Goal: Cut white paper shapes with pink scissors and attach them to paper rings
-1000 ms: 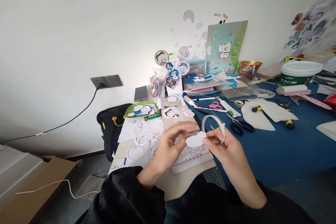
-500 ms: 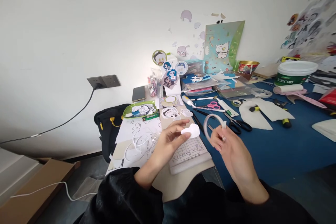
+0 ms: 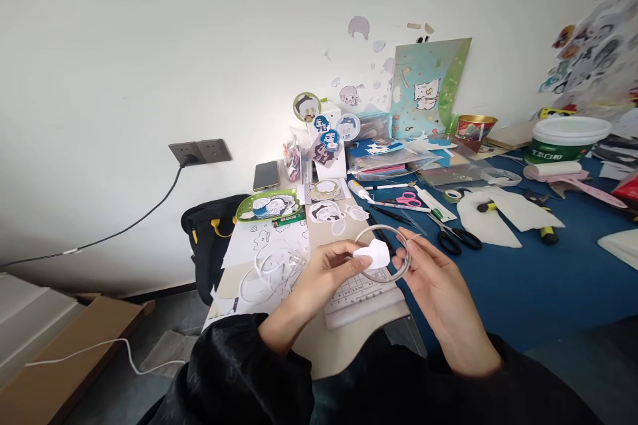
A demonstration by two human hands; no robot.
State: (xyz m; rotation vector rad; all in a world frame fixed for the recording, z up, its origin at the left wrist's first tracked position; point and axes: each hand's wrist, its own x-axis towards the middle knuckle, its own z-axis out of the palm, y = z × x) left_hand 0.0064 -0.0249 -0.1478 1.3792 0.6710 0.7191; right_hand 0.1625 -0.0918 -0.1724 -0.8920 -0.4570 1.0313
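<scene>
My left hand (image 3: 326,273) pinches a small white paper cutout (image 3: 376,254) between thumb and fingers. In my right hand (image 3: 431,279) is a thin, narrow ring that looks like a roll of tape (image 3: 401,271), gripped at its right side. The tape roll's ring surrounds part of the cutout in view; whether the two touch I cannot tell. Beneath both hands lies a printed form pad (image 3: 359,299) with a ruled table. Curled white strips (image 3: 274,272) lie in a loose heap left of my left hand.
Beyond my right hand are black-handled scissors (image 3: 458,239), pink scissors (image 3: 409,199) and white sheets (image 3: 486,219). A green tray (image 3: 244,211) holds paper cutouts, near a phone (image 3: 266,176). A white-lidded tub (image 3: 571,129) stands at right.
The tape roll has moved left and turned to face me, now overlapping the cutout in view. My right hand has come closer to my left. The view has shifted slightly.
</scene>
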